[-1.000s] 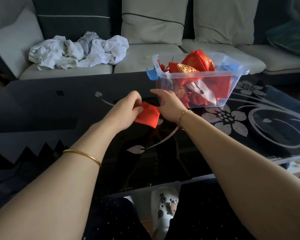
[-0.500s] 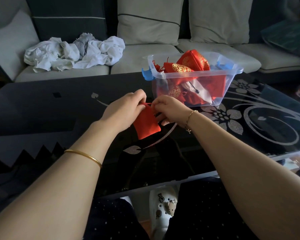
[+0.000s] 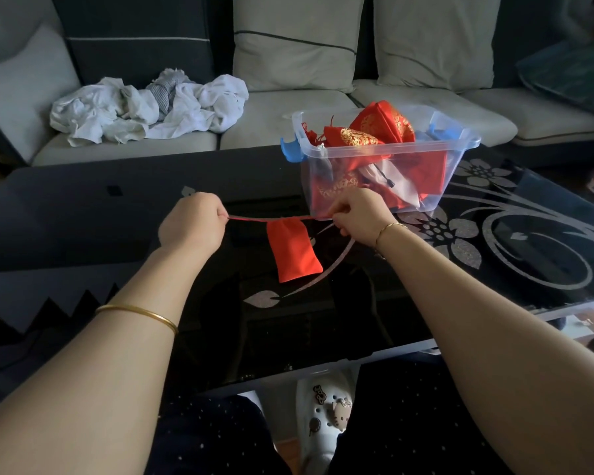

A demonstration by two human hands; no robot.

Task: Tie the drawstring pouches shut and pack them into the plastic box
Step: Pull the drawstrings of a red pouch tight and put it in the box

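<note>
Pouch (image 3: 294,250) hangs low over the black bench (image 3: 83,207), near the box (image 3: 460,145), as the left grip (image 3: 192,224) and right grip (image 3: 357,214), each clamped on a drawstring (image 3: 251,219) end, hold the cord taut between them, apparently to cinch its mouth.

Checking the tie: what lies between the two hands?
In the head view, the taut drawstring runs from left hand to right hand, with the red pouch at its middle.

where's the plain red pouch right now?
Head view, centre: the plain red pouch hangs from its drawstring, stretched between the left hand and right hand, over the black table, just in front of the clear plastic box.
</note>
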